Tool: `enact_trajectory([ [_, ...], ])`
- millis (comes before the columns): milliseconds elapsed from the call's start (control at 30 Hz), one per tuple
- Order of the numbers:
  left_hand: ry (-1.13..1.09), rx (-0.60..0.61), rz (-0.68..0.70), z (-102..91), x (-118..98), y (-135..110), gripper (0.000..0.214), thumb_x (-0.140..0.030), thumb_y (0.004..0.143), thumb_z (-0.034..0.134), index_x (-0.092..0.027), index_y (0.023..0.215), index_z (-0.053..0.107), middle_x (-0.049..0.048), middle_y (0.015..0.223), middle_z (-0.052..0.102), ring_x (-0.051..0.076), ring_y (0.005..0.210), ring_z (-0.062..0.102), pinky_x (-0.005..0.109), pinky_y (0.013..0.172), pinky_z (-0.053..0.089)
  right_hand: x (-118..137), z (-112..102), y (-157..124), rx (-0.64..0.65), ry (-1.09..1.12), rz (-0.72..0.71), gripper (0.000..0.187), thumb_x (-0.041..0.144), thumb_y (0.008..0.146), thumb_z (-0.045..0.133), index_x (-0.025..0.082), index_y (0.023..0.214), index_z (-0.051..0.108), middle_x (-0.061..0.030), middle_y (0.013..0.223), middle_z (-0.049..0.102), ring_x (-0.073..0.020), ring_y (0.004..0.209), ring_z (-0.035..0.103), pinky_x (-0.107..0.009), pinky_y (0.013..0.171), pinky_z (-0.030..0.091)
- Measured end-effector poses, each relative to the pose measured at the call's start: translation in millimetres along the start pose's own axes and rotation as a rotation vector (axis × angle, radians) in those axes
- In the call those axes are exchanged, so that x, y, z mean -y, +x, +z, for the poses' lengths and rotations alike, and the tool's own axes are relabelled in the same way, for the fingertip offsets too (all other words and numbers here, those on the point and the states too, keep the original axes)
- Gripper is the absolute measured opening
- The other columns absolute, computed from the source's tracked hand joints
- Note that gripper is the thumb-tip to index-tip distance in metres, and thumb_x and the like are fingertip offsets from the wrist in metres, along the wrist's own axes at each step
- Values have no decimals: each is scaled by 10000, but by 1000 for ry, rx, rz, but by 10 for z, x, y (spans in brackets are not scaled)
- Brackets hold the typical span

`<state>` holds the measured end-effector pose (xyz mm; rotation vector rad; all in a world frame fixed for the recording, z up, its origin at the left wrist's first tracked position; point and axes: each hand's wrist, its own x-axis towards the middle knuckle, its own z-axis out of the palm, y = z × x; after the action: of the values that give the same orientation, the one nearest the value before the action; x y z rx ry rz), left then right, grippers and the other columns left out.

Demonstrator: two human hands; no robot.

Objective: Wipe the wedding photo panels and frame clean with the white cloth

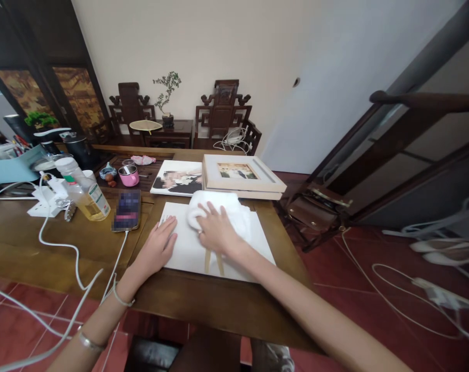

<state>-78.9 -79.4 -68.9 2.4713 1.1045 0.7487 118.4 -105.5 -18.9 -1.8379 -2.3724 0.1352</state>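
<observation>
A white flat panel [253,243], lying face down with two thin wooden strips on it, rests on the wooden table [64,258]. My left hand [157,248] lies flat on its left edge, fingers stretched out. My right hand [215,230] presses a white cloth [234,209] onto the panel, fingers spread over the cloth. Behind the panel lie a framed photo [240,175] and a frameless photo print [176,178].
A phone [126,211] on a white cable lies left of the panel, next to a plastic bottle [85,194], a pink cup [129,175] and a power strip [48,199]. Carved chairs [222,111] stand at the wall. A stair rail [412,134] and floor cables [412,289] are right.
</observation>
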Motion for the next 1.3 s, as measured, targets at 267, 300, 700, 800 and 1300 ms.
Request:
enact_trajectory([
  [267,-358,-230,-149,-224,-120,55,472,-355,968,266,-133,1355,419,84,1421,433,192,1319,384,373,1121,272,697,-13,-468,67,49,-438,346,249,795,507,149,1093,650,-173,1482,287,-416,1359,171,-643,1052,107],
  [300,-350,-238,-135,-222,-128,53,472,-351,971,258,-130,1355,420,84,1421,433,190,1322,378,370,1125,265,719,-60,-575,107,74,-486,346,257,785,520,144,1083,654,-178,1475,300,-416,1353,191,-637,1053,129],
  [700,172,74,75,-3,-27,-18,393,-246,929,382,-176,1305,476,114,1396,460,233,1328,370,490,1100,245,150,-228,-259,93,40,-94,350,200,819,413,73,1077,613,-231,1235,559,-384,1244,386,-627,1017,189],
  [800,184,66,88,-22,-37,-12,395,-233,919,394,-164,1297,481,125,1374,482,247,1305,401,495,1096,249,143,-130,145,35,83,-144,354,186,843,366,80,1101,585,-203,1220,574,-363,1231,393,-588,1016,212],
  [1300,155,87,57,-18,-16,-40,420,-224,914,381,-186,1327,449,103,1415,436,217,1336,358,492,1101,243,-761,-141,-209,-30,265,78,311,225,863,329,138,1000,594,-142,1185,620,-311,1099,549,-423,918,409],
])
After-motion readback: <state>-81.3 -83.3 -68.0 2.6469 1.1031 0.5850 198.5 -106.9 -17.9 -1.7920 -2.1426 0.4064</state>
